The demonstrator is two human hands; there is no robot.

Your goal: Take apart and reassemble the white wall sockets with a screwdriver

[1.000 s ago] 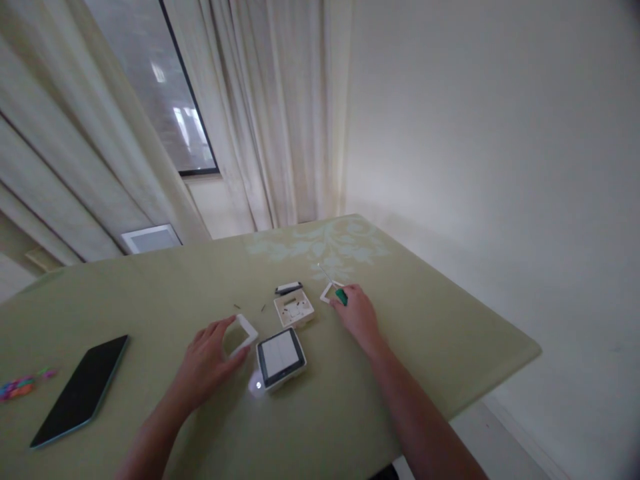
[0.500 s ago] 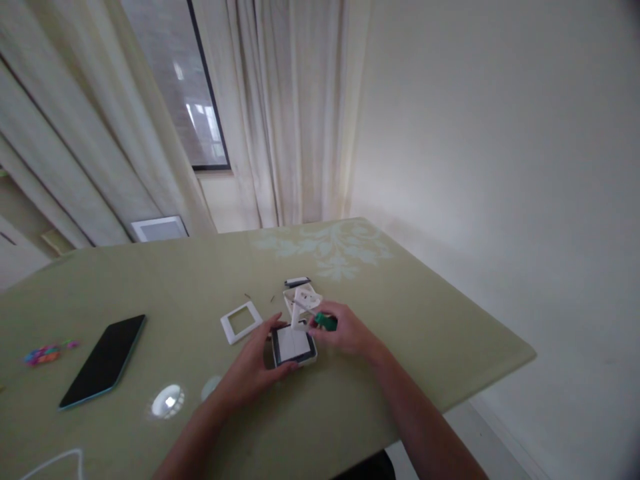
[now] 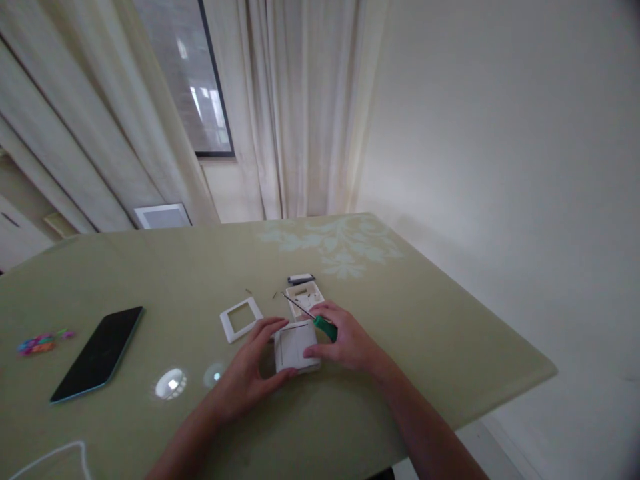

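Note:
A square white wall switch (image 3: 295, 347) lies on the table between my two hands. My left hand (image 3: 250, 370) grips it along its left side, thumb at the near edge and fingers at the far edge. With my right hand (image 3: 345, 339) I hold a green-handled screwdriver (image 3: 326, 327), its metal shaft pointing up and left. The right thumb touches the switch's right side. Just beyond is a white plastic housing (image 3: 305, 297), open side up, partly behind the screwdriver shaft. A white square frame (image 3: 242, 337) rests to the left of the switch.
Behind the housing lies a small white-and-dark part (image 3: 301, 279). Two small screws (image 3: 249, 291) sit nearby. A dark tablet (image 3: 99, 357), colourful small items (image 3: 45, 343) and a white cable (image 3: 75, 445) are on the left. The table edge (image 3: 505, 399) runs along the right.
The white frame piece held upright in my right hand has come down onto the switch and now covers its dark border. The screwdriver stays in my right hand.

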